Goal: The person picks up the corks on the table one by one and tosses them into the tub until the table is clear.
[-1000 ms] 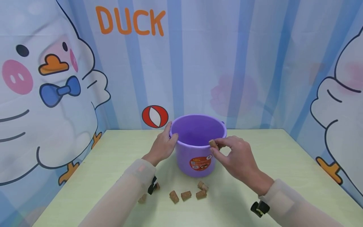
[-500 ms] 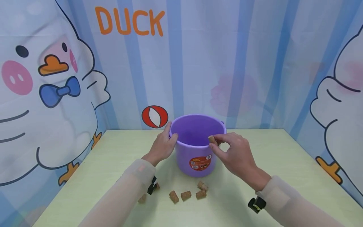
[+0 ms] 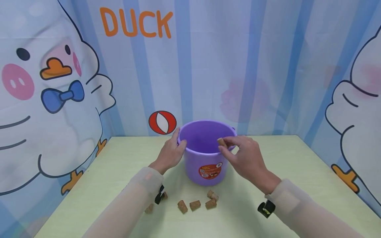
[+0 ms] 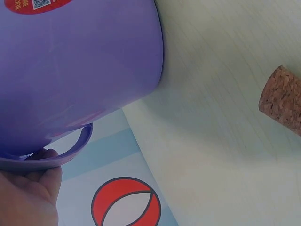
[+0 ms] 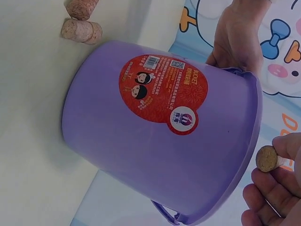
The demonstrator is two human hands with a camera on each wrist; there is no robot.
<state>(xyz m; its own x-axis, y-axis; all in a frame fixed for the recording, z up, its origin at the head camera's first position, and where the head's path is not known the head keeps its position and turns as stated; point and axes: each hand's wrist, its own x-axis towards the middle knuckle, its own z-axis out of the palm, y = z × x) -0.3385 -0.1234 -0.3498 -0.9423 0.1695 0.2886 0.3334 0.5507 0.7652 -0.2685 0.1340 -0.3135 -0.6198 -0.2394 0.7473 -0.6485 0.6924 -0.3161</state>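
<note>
A purple plastic bucket (image 3: pixel 205 165) with a red label stands upright on the table. My left hand (image 3: pixel 171 153) grips its rim at the left; in the left wrist view the fingers wrap around the rim beside the handle (image 4: pixel 82 143). Between thumb and fingertips, my right hand (image 3: pixel 248 158) pinches a cork (image 3: pixel 221 142) over the near right part of the rim. The right wrist view has the cork's round end (image 5: pixel 267 159) just outside the bucket mouth. What lies at the bucket's bottom is hidden by its front wall.
Several corks (image 3: pixel 195 205) lie on the pale table (image 3: pixel 125 158) in front of the bucket, some of them partly behind the left sleeve (image 3: pixel 131 195). A blue striped curtain (image 3: pixel 205 66) with duck drawings closes off the back and sides.
My right hand, with the cork pinched in it, has risen slightly and moved left and inward over the rim. The left hand and bucket have stayed put.
</note>
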